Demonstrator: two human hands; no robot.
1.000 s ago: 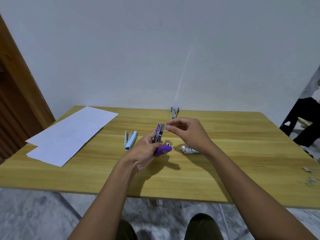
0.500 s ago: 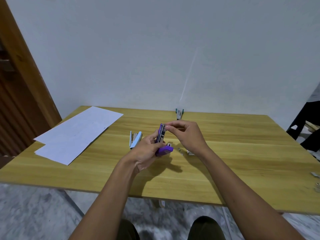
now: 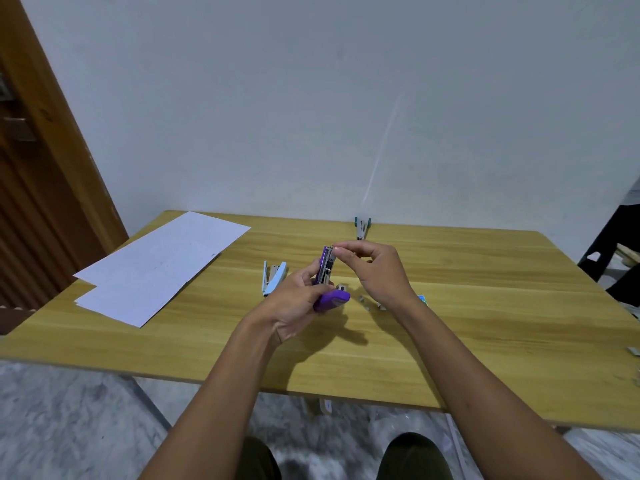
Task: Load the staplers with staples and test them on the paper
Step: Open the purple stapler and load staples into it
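Observation:
My left hand (image 3: 296, 299) grips a purple stapler (image 3: 328, 280) flipped open above the table, its metal staple channel pointing up. My right hand (image 3: 374, 271) pinches at the top end of that channel with thumb and forefinger; any staples between the fingertips are too small to make out. A light blue stapler (image 3: 273, 277) lies open on the table just left of my left hand. A green stapler (image 3: 362, 228) rests at the table's far edge by the wall. White paper sheets (image 3: 162, 265) lie at the left.
Loose staple strips (image 3: 372, 304) and a small staple box (image 3: 422, 299) lie on the wooden table (image 3: 485, 306) behind my right wrist. More staple bits (image 3: 633, 351) sit at the right edge. A wooden door frame stands at left, a black stool at far right.
My right hand moved in from just right of the purple stapler and its fingertips now sit at the top of the channel. The camera view shifted slightly; my left hand keeps its hold.

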